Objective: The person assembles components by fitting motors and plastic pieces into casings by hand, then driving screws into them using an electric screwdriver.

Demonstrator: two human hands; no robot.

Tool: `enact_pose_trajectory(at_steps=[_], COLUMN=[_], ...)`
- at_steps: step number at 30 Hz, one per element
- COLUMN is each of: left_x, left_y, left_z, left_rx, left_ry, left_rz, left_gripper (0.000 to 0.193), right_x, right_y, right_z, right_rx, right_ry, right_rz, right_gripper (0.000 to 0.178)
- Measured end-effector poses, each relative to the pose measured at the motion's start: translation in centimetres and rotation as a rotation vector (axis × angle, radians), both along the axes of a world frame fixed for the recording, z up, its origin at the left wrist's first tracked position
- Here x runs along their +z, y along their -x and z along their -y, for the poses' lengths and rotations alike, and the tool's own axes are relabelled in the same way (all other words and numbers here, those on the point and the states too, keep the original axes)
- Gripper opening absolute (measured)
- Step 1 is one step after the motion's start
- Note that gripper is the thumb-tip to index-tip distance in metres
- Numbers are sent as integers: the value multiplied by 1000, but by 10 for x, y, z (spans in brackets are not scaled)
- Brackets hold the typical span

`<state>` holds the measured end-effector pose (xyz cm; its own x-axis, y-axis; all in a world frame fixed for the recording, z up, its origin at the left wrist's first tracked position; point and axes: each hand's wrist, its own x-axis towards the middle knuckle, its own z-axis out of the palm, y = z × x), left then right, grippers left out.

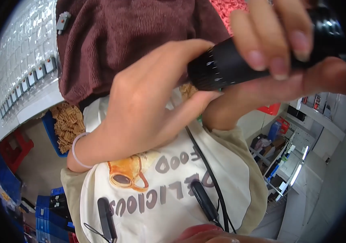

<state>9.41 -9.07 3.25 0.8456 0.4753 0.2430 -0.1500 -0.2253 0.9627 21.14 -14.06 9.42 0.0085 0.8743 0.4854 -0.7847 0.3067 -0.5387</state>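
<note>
Right hand (286, 60) closest to lens, fingers (276, 36) curled over black ribbed cylinder (229, 65), thumb beneath, gripping firmly. Left hand (148, 105) just behind, wrist bent, fingertips closed on cylinder's knurled end. Pale bracelet (78, 152) on left wrist. Below fingers: cream printed shirt (169, 194), black cable (209, 170). Beyond: maroon garment (120, 36), tray of small parts (23, 60).

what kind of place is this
Probably a small-parts assembly workshop. A clear tray of small components in rows lies on a white bench, a blue bin holds tan parts, and metal shelving stands behind.
</note>
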Motion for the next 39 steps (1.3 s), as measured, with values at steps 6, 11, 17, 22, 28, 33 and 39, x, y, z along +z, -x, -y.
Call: enact_pose_trajectory(at_steps=[6,11,17,22,28,33,39], left_x=[6,5,2,-12,-12,4,-7], left_y=[1,1,-5,-8,-6,0,-13], left_z=[-8,-6,-12,-9,-12,-3,7], left_rx=[27,46,-329,-451,-457,-20,330], left_ry=[-217,-187,706,1105,1077,-194,-501], left_rz=[105,97,85,94,76,163,222], left_gripper=[54,55,54,62,64,59,55], right_x=[-2,-7,5,-11,-12,-15,-10], right_y=[-9,-32,-31,-7,-5,-76,-32], right_z=[-5,-6,-13,-9,-11,-10,-12], right_rx=[33,62,100,128,160,205,276], right_ry=[-13,-28,-67,-89,-113,-119,-136], right_rz=[18,29,30,40,56,70,90], right_gripper=[61,59,57,55,53,51,49])
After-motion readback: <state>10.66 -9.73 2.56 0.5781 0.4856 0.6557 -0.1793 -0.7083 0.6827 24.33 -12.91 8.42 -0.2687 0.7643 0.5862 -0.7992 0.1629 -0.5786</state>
